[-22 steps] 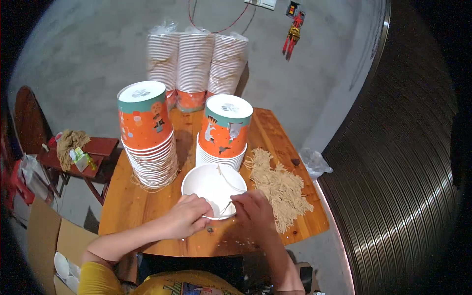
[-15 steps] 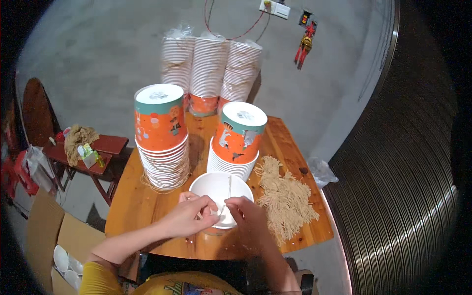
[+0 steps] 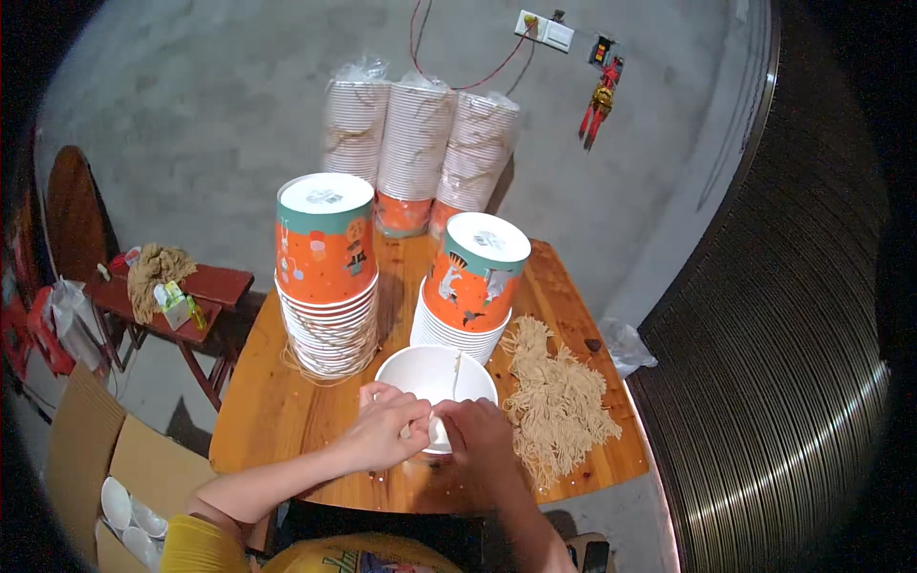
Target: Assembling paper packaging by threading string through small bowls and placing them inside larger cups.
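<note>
A white-lined paper bucket (image 3: 420, 365) stands upright, mouth up, near the table's front edge. Along its inner wall a thin string (image 3: 456, 377) runs from the far rim down toward my right hand. My left hand (image 3: 392, 430) is closed in a pinch at the near rim; what lies between its fingertips is too small to make out. Close beside it, my right hand (image 3: 475, 435) has its fingers pressed together where the string ends from view. To the right of the bucket lies a loose pile of tan strings (image 3: 559, 406).
Behind the bucket stand two upside-down stacks of orange-and-green buckets, a left stack (image 3: 327, 258) and a right stack (image 3: 476, 286). Plastic-wrapped bucket stacks (image 3: 413, 143) stand at the table's back. A cardboard box (image 3: 158, 449) and red bench (image 3: 215, 283) are at left, a ribbed shutter (image 3: 764, 382) at right.
My hands have drawn closer together at the bucket's near rim. The whole view has shifted slightly, so the table and stacks appear a little lower and farther right.
</note>
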`<control>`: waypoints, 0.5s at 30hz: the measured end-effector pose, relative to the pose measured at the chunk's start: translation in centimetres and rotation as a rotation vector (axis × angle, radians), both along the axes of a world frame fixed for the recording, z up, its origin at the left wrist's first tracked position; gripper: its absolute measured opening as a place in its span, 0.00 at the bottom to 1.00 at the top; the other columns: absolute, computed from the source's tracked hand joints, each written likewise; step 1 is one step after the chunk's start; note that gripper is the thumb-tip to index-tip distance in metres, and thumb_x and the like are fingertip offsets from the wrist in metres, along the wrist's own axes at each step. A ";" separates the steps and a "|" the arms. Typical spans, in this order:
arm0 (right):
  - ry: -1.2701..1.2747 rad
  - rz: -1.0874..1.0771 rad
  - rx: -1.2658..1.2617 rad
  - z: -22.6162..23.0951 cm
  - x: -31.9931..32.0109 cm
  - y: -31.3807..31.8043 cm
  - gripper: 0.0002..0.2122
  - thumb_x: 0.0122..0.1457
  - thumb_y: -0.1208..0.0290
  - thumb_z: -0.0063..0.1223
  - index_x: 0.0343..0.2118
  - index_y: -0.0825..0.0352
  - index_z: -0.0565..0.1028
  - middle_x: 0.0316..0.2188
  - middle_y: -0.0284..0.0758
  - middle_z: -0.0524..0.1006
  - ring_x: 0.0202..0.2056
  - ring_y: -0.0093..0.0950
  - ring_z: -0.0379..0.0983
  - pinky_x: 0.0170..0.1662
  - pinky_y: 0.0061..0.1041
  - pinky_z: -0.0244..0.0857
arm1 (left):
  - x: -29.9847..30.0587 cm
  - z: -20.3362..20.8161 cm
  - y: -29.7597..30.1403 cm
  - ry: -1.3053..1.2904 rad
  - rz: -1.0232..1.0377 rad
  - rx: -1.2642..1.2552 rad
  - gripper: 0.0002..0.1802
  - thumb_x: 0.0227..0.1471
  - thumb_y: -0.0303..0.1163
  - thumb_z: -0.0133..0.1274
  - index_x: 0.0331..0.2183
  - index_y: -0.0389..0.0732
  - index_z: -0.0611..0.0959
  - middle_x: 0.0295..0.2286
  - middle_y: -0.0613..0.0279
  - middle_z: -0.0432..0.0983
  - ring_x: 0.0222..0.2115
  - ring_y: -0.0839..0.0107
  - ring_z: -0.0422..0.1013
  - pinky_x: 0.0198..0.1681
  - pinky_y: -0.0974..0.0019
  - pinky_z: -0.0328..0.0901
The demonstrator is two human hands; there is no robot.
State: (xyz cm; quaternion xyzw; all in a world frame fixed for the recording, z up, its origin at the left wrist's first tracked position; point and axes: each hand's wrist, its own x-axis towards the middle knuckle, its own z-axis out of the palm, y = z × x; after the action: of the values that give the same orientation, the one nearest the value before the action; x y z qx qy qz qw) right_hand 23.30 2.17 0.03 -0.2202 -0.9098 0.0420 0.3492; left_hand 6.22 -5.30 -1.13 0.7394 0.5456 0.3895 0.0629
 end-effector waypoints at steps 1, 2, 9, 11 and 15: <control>0.023 -0.020 -0.028 0.4 0.0 0.1 0.05 0.54 0.74 0.54 0.34 0.63 0.76 0.23 0.36 0.75 0.26 0.35 0.72 0.29 0.30 0.65 | -0.1 0.1 0.0 0.059 -0.024 -0.026 0.02 0.44 0.32 0.50 0.24 0.46 0.74 0.20 0.68 0.68 0.31 0.69 0.65 0.48 0.58 0.47; 0.046 -0.041 -0.054 0.6 0.0 0.2 0.04 0.55 0.74 0.53 0.33 0.64 0.76 0.23 0.36 0.75 0.25 0.34 0.72 0.29 0.29 0.65 | -0.1 0.1 0.0 0.058 -0.025 -0.027 0.02 0.44 0.32 0.50 0.24 0.46 0.74 0.20 0.68 0.68 0.31 0.69 0.65 0.48 0.58 0.47; 0.256 -0.005 -0.367 -1.2 -0.2 0.7 0.05 0.57 0.74 0.51 0.35 0.66 0.76 0.22 0.36 0.75 0.22 0.25 0.72 0.27 0.24 0.65 | 1.0 0.9 -0.3 -0.188 0.010 -0.139 0.06 0.50 0.36 0.50 0.27 0.46 0.76 0.21 0.71 0.71 0.29 0.72 0.68 0.51 0.58 0.46; 0.280 0.010 -0.376 -1.4 -0.3 0.7 0.06 0.58 0.74 0.50 0.36 0.66 0.76 0.22 0.36 0.75 0.22 0.24 0.72 0.27 0.23 0.65 | 1.4 0.8 0.0 -0.224 0.046 -0.132 0.06 0.51 0.36 0.49 0.27 0.45 0.76 0.21 0.70 0.71 0.29 0.71 0.69 0.50 0.58 0.47; 0.235 0.017 -0.421 -1.0 -0.4 0.5 0.06 0.59 0.73 0.50 0.37 0.66 0.75 0.21 0.36 0.74 0.21 0.24 0.71 0.26 0.23 0.65 | 1.5 0.2 0.6 -0.208 0.100 -0.045 0.04 0.49 0.33 0.48 0.26 0.44 0.75 0.21 0.67 0.70 0.29 0.69 0.68 0.49 0.60 0.48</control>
State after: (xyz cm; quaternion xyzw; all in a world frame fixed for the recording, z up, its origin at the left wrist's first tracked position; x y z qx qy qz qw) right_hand 22.91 2.70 -0.96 -0.2743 -0.8359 0.2589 0.3987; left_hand 7.69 -4.67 -0.92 0.6653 0.5808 0.4544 0.1165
